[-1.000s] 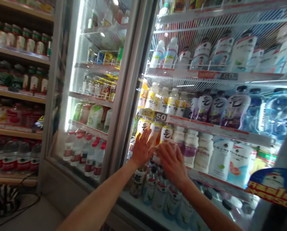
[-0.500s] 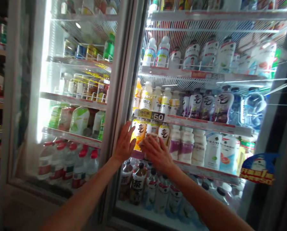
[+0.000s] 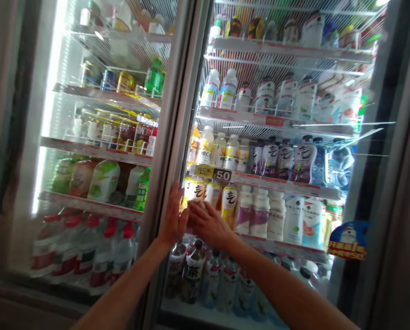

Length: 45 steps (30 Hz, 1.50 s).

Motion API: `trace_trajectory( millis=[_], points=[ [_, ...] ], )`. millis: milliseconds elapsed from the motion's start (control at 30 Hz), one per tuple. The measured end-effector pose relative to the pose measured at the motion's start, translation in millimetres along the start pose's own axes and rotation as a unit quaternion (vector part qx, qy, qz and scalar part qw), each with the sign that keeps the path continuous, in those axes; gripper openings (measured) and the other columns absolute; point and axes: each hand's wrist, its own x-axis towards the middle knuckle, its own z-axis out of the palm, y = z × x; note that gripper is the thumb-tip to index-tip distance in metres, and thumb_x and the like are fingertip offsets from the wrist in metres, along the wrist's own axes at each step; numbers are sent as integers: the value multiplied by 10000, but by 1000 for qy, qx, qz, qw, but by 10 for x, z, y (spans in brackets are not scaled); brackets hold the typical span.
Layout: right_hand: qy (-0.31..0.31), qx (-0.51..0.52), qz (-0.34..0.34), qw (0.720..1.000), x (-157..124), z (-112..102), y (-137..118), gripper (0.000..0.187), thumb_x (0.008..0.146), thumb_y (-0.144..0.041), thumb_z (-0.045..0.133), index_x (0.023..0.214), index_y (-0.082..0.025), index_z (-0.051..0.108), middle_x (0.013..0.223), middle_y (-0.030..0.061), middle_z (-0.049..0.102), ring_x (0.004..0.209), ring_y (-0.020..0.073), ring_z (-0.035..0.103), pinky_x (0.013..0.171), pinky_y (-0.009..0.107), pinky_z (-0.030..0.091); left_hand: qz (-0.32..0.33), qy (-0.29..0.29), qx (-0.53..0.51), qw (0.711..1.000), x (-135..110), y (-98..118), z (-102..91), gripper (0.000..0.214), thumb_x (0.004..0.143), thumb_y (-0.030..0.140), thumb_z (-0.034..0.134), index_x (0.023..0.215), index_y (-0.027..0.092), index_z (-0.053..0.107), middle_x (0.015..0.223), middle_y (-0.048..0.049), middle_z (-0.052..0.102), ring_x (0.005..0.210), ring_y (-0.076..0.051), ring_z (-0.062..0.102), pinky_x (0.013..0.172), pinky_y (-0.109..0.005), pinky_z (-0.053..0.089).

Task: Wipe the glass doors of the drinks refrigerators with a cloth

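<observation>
Head view: left hand [image 3: 172, 217], fingers extended; right hand [image 3: 208, 224], fingers bent, grip unclear; light, even pressure suits the glass door [image 3: 183, 128] beyond the fingertips.

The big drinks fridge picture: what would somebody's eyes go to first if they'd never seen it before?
Probably the bare left hand and right hand, close together near the middle, by the metal door frame and the yellow bottles. Next might be the bright white light strip on the far left, then the blue sign at the lower right.
</observation>
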Motion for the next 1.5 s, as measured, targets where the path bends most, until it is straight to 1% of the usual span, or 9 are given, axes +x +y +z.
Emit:
trace_trajectory(
  millis=[200, 367, 600, 800, 1067, 1133, 1267, 1333, 1500],
  points=[
    [10, -17, 148, 989, 520, -104, 324, 429, 879, -297, 450, 1304, -240, 438, 1438, 28, 369, 1391, 265, 145, 1123, 543, 173, -18, 37, -18, 999, 23, 43, -2, 489, 928, 260, 302, 1409, 213, 226, 1490, -110, 227, 1373, -209, 229, 1118, -421, 246],
    [-30, -1, -46, 998, 188, -70, 91, 327, 888, -294, 426, 1188, -226, 537, 1370, -6, 457, 1382, 232, 180, 1123, 472, 244, -21, 12, 8, 1000, 37, 82, -46, 485, 921, 217, 316, 1401, 211, 249, 1494, -103, 219, 1376, -189, 221, 1117, -380, 260],
    [47, -101, 235, 966, 167, -471, 956, 451, 865, -299, 464, 1312, -250, 426, 1444, 20, 361, 1382, 268, 164, 1120, 537, 150, -16, 23, 108, 994, 412, 3, 243, 502, 912, 306, 369, 1384, 165, 276, 1493, -149, 200, 1391, -226, 167, 1112, -442, 231],
    [25, -136, 142, 980, -514, -547, 844, 441, 867, -296, 457, 1305, -249, 451, 1399, 13, 425, 1388, 228, 133, 1134, 469, 115, -4, -10, 198, 980, 899, 9, 474, 548, 901, 372, 365, 1391, 139, 292, 1481, -157, 238, 1400, -248, 122, 1121, -482, 148],
    [257, -250, 547, 756, -1444, -1078, 1869, 449, 886, -276, 338, 1270, -114, 506, 1348, 175, 439, 1319, 306, 273, 1048, 554, 244, -15, -32, 229, 973, 916, -28, 508, 553, 896, 399, 357, 1389, 154, 315, 1487, -140, 229, 1401, -253, 114, 1121, -485, 128],
    [261, -250, 520, 774, -1393, -1000, 1719, 444, 882, -256, 340, 1268, -111, 506, 1353, 174, 431, 1331, 301, 255, 1057, 546, 246, -14, -35, 230, 972, 919, -25, 497, 551, 898, 399, 351, 1390, 153, 314, 1487, -146, 224, 1400, -258, 113, 1118, -489, 133],
    [128, -200, 331, 913, -1240, -833, 1305, 399, 876, -246, 393, 1253, -218, 519, 1381, 73, 429, 1368, 244, 209, 1088, 483, 255, -15, -34, 226, 973, 929, -20, 486, 561, 899, 402, 350, 1403, 165, 287, 1491, -143, 216, 1400, -264, 115, 1117, -499, 125],
    [108, -191, 316, 923, -1349, -887, 1350, 397, 874, -255, 406, 1255, -234, 517, 1384, 59, 429, 1368, 234, 213, 1091, 475, 257, -13, -29, 226, 974, 932, -20, 487, 568, 897, 404, 352, 1409, 170, 272, 1495, -140, 206, 1400, -267, 114, 1116, -502, 127],
    [269, -252, 526, 767, -1776, -1139, 1910, 436, 882, -252, 354, 1274, -132, 502, 1366, 152, 423, 1324, 287, 274, 1064, 559, 246, -2, -23, 236, 971, 933, -16, 494, 578, 902, 408, 335, 1422, 177, 237, 1496, -141, 204, 1401, -266, 108, 1109, -507, 140]
  ],
)
